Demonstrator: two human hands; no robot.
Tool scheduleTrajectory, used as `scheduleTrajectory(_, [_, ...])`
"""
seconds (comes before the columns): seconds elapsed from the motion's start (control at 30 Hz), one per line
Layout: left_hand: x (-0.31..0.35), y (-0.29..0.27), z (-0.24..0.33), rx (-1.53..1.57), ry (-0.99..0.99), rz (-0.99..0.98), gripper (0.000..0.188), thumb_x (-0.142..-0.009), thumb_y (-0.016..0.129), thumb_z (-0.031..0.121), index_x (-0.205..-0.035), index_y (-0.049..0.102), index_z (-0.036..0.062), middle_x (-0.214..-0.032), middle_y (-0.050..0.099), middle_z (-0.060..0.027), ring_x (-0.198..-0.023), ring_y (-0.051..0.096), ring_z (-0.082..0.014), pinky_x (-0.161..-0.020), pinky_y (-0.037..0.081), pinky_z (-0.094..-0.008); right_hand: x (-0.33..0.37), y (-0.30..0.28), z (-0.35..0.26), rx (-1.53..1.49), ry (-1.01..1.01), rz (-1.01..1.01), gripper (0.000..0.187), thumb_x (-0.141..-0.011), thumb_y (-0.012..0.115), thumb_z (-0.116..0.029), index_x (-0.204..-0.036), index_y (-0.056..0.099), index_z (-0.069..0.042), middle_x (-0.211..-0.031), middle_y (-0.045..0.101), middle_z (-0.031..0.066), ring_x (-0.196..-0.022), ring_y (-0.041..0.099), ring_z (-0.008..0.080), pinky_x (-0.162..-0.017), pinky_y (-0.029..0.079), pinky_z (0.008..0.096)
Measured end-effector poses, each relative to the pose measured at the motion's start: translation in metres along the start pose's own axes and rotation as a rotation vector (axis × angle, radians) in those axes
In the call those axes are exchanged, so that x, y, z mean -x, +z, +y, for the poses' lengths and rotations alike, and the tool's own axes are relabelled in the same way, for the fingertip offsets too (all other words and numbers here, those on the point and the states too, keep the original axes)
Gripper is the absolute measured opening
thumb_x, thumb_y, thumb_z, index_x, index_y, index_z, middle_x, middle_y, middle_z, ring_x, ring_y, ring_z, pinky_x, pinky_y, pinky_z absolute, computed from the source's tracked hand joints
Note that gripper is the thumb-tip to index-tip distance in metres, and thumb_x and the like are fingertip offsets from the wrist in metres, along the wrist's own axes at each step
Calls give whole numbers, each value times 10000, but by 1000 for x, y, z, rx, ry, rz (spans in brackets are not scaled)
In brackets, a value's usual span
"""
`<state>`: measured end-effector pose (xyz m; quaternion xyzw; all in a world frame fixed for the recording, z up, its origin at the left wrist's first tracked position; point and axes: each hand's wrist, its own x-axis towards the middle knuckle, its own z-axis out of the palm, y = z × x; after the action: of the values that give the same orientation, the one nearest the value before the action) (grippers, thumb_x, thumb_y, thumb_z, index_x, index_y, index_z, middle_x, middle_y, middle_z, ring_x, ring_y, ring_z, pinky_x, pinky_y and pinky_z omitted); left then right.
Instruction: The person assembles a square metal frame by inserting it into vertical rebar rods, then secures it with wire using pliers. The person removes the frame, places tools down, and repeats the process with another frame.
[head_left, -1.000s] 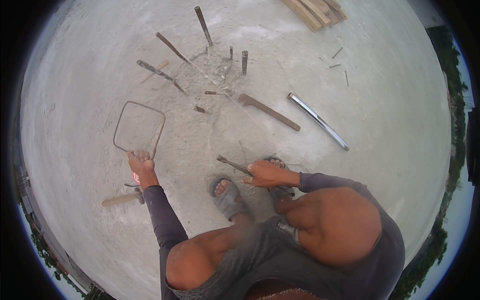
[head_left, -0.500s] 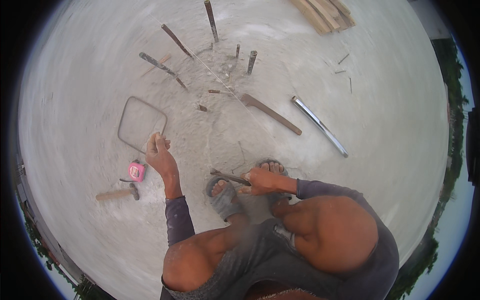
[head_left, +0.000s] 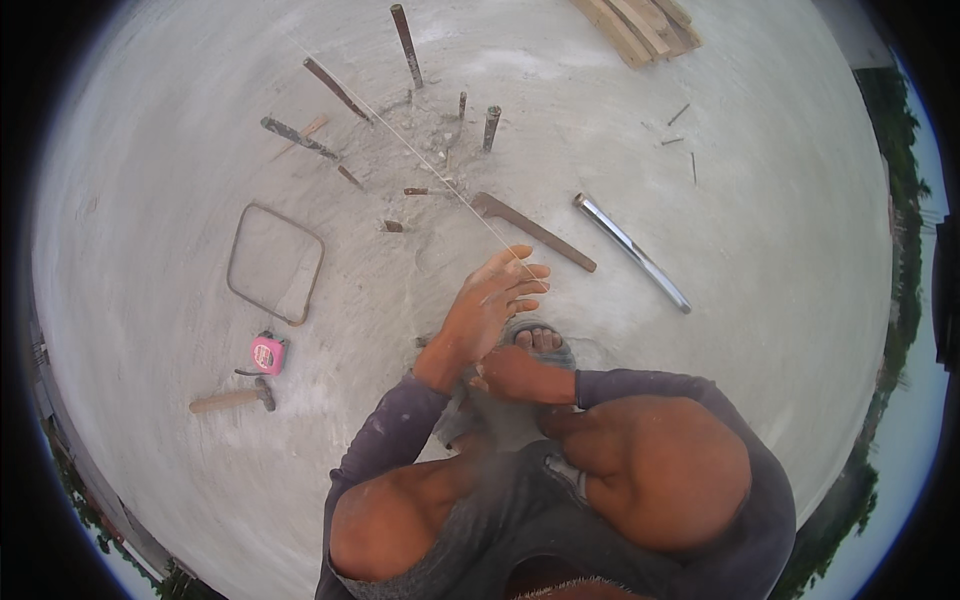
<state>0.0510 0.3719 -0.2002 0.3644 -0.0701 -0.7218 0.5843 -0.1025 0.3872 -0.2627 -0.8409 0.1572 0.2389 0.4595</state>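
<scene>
My left hand (head_left: 485, 305) is raised in front of my feet, fingers spread, nothing visibly held. It hovers by the lower end of a taut-looking white string (head_left: 425, 145); whether it touches the string I cannot tell. Just behind and below it, my right hand (head_left: 528, 376) is closed around dark pincers (head_left: 424, 342). My left wrist hides most of the tool, with a little of its head showing beyond. On the floor at the left lies a rounded square steel stirrup (head_left: 318, 270), apart from both hands. A rusty hooked bar (head_left: 540, 234) rests ahead of my fingers.
Several rebar stubs (head_left: 404, 45) stick up from broken concrete ahead. A shiny metal tube (head_left: 632, 252) lies at right. Left are a pink tape measure (head_left: 268, 353) and a hammer (head_left: 230, 398). Wooden boards (head_left: 640, 30) and small metal pieces (head_left: 679, 114) lie farther off.
My left hand has moved right, from the stirrup's near edge to above my feet, and its fingers have spread. My right hand stays low with the pincers. The stirrup lies where it was.
</scene>
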Motion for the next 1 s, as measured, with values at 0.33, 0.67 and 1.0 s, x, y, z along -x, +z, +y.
scheduleTrajectory(0.33, [-11, -8, -9, 20, -64, 203, 278, -1035, 554, 324, -1074, 613, 55, -1052, 700, -140, -922, 682, -218, -807, 533, -333, 34, -56, -13, 75, -167, -43, 453, -889, 674, -263, -1219, 633, 44, -1176, 638, 255, -1050, 660, 365, -849, 518, 482])
scheduleTrajectory(0.67, [-24, -9, -6, -93, -61, 195, 289, -1041, 547, 320, -1061, 624, 42, -1043, 708, -131, -898, 694, -190, -777, 544, -301, 116, -184, 17, -1072, 7, 178, 387, -969, 651, -358, -1193, 721, -50, -1060, 733, 118, -972, 692, 212, -889, 536, 345])
scheduleTrajectory(1.0, [-32, -10, -5, -130, -73, 165, 294, -1042, 554, 332, -1091, 624, 52, -1042, 699, -116, -897, 683, -172, -775, 529, -289, 109, -113, 189, 215, 421, 1130, 408, -911, 749, -180, -1254, 616, -3, -1164, 640, 180, -1017, 678, 311, -864, 559, 391])
